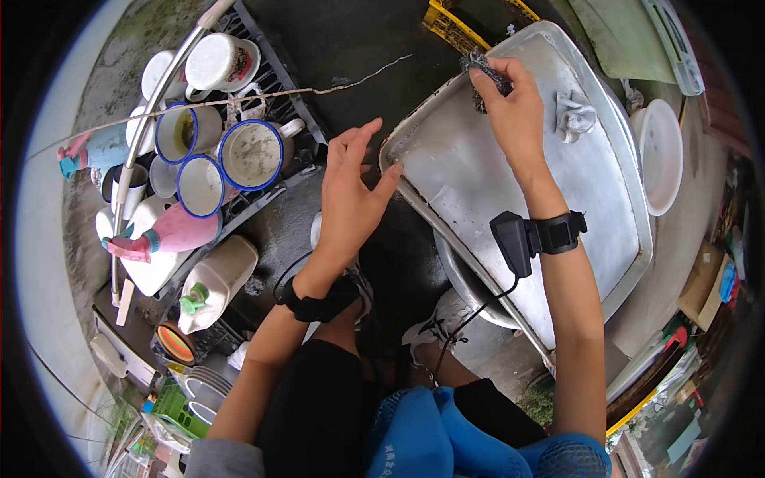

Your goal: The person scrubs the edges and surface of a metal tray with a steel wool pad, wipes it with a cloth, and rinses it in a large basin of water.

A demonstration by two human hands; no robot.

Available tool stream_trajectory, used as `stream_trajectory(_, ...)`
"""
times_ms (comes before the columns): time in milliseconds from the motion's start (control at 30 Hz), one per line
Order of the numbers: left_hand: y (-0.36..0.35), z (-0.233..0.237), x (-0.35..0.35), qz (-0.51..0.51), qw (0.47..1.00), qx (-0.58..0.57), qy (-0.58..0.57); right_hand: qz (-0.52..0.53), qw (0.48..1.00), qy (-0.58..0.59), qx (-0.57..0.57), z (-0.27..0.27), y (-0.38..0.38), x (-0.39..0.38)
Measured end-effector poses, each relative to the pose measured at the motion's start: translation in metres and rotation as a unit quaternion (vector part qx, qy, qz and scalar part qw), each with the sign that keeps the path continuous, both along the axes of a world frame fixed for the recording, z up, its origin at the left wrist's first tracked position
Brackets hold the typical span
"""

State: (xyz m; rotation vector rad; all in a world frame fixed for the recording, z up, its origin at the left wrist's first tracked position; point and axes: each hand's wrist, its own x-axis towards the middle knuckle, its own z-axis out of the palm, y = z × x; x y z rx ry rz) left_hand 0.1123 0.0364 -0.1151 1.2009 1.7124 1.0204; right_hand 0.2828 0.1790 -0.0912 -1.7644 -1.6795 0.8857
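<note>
A large metal tray [478, 191] with a raised, rust-marked rim lies tilted over a round metal basin [470, 279]. At its upper edge my right hand [510, 103] pinches a dark steel-wool scrubber [486, 76] between thumb and fingers. My left hand [355, 179] is open beside the tray's left corner, fingers spread and nothing in them; whether the thumb touches the rim I cannot tell. A crumpled grey cloth [574, 116] rests on the tray, right of my right hand.
On the left, a black crate [275, 60] holds enamel mugs [251, 155] and a pink spray bottle [185, 227]. A white jug [227, 275] stands below it. A white basin [660, 158] is at the right, a yellow crate [454, 28] at the top.
</note>
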Motion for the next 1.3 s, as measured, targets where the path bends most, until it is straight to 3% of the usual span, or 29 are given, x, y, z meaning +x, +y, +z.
stream_trajectory(33, 0.003, 0.008, -0.001, 0.0, 0.998, 0.043, 0.053, -0.005, 1.0, 0.0, 0.001, 0.0, -0.009, 0.004)
stream_trajectory(100, 0.013, 0.024, 0.0, -0.035, 0.996, 0.057, 0.053, -0.007, 0.973, 0.209, -0.095, -0.001, -0.035, 0.009)
stream_trajectory(167, 0.023, 0.037, 0.011, -0.094, 0.99, 0.083, -0.061, -0.005, 0.963, 0.23, -0.142, 0.023, -0.062, 0.006)
stream_trajectory(267, 0.031, 0.042, 0.027, -0.156, 0.98, 0.074, -0.103, -0.016, 0.876, 0.394, -0.278, 0.044, -0.087, 0.013)
stream_trajectory(400, 0.036, 0.038, 0.037, -0.201, 0.973, 0.012, -0.11, 0.015, 0.85, 0.45, -0.274, 0.054, -0.116, 0.031)
stream_trajectory(500, 0.049, 0.038, 0.034, -0.258, 0.965, 0.045, -0.02, -0.056, 0.872, 0.428, -0.23, 0.028, -0.146, 0.035)
stream_trajectory(533, 0.049, 0.049, 0.038, -0.262, 0.964, 0.047, -0.011, -0.05, 0.936, 0.32, -0.138, 0.013, -0.158, 0.036)
stream_trajectory(567, 0.074, 0.053, 0.028, -0.279, 0.954, 0.071, 0.088, -0.047, 0.977, 0.202, -0.045, 0.0, -0.168, 0.036)
stream_trajectory(600, 0.093, 0.064, 0.028, -0.305, 0.928, 0.1, 0.189, -0.031, 0.991, 0.127, -0.035, -0.008, -0.175, 0.037)
stream_trajectory(633, 0.109, 0.071, 0.031, -0.327, 0.891, 0.129, 0.286, -0.044, 0.988, 0.141, -0.033, -0.014, -0.179, 0.035)
stream_trajectory(667, 0.13, 0.068, 0.032, -0.363, 0.842, 0.193, 0.349, 0.014, 0.998, 0.065, 0.012, -0.017, -0.184, 0.034)
stream_trajectory(733, 0.165, 0.06, 0.04, -0.434, 0.735, 0.263, 0.449, 0.1, 0.993, -0.044, 0.051, -0.014, -0.191, 0.031)
stream_trajectory(767, 0.175, 0.057, 0.047, -0.444, 0.727, 0.264, 0.452, 0.089, 0.994, -0.037, 0.052, -0.016, -0.193, 0.032)
stream_trajectory(833, 0.191, 0.05, 0.059, -0.515, 0.541, 0.258, 0.613, 0.128, 0.976, -0.128, 0.124, -0.023, -0.193, 0.032)
stream_trajectory(867, 0.196, 0.045, 0.061, -0.562, 0.461, 0.273, 0.63, 0.114, 0.979, -0.12, 0.122, -0.024, -0.195, 0.033)
stream_trajectory(900, 0.195, 0.041, 0.062, -0.573, 0.445, 0.277, 0.63, 0.115, 0.978, -0.123, 0.122, -0.025, -0.195, 0.034)
stream_trajectory(967, 0.183, 0.04, 0.062, -0.624, 0.441, 0.241, 0.598, 0.095, 0.981, -0.119, 0.117, -0.027, -0.196, 0.033)
stream_trajectory(1000, 0.174, 0.038, 0.062, -0.607, 0.465, 0.232, 0.601, 0.104, 0.979, -0.131, 0.118, -0.027, -0.197, 0.033)
stream_trajectory(1033, 0.169, 0.038, 0.063, -0.615, 0.454, 0.235, 0.601, 0.115, 0.976, -0.143, 0.12, -0.028, -0.198, 0.034)
stream_trajectory(1100, 0.162, 0.034, 0.061, -0.578, 0.514, 0.218, 0.596, 0.118, 0.976, -0.144, 0.114, -0.029, -0.199, 0.033)
stream_trajectory(1300, 0.193, 0.031, 0.072, -0.572, 0.53, 0.257, 0.57, 0.113, 0.963, -0.181, 0.165, -0.036, -0.201, 0.03)
